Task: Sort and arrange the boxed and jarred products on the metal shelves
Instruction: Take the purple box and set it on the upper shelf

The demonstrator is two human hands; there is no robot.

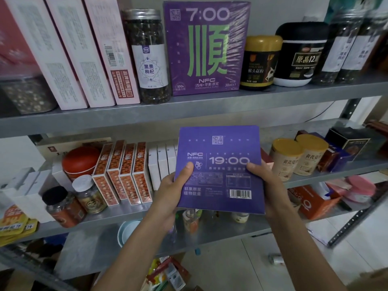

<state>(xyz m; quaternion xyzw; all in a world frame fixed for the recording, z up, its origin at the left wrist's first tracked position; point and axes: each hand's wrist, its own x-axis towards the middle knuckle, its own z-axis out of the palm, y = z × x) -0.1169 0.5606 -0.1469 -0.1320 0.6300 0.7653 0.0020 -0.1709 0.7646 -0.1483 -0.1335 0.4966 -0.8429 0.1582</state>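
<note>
Dim, soft indoor light; edges warped, blurred.

Flat purple 19:00 box [219, 143], upright, barcode side facing out, gripped at both lower side edges by left hand [174, 190] and right hand [266, 185], in front of middle shelf [130, 213]. Matching purple 7:00 box [206, 48] standing on upper shelf [189, 110], between dark-berry jar [148, 55] and gold-lidded jar [260, 61].

A single wide-angle view, worn on the head, faces the metal shelves [189, 114] straight on from close range, tilted slightly down. The left hand [170, 192] and right hand [266, 185], holding a purple box [220, 164], fill the lower middle, with the floor [367, 238] below.
</note>
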